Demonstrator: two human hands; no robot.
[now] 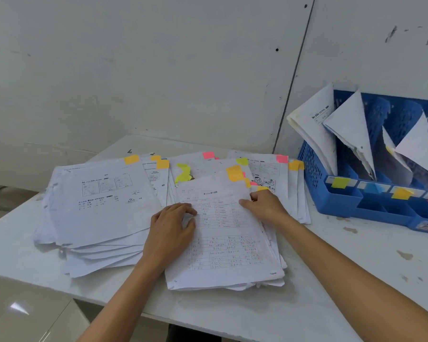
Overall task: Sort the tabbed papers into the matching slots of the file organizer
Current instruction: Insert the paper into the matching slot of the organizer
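- The white surface [331, 280] fills the lower frame and carries everything.
- The tabbed papers [104, 206] lie fanned in overlapping piles across centre frame. Their coloured tabs stick out along the far edges, probably so each colour reads at a glance.
- The blue file organizer [316, 174] stands at the right edge, just beside the papers. Several sheets already lean in its slots.
- The top sheet [223, 243] of the centre pile, a printed table, has an orange tab [234, 172] at its upper corner.
- The left hand [169, 228] rests on that sheet's left edge, fingers loosely bent and pressing down, seemingly to steady the pile.
- The right hand [265, 206] pinches the sheet's right edge, thumb on top, likely to peel it free.
- The slot labels run yellow-green, blue, then the orange label [402, 193] and pink, so this sheet should go in the third slot.
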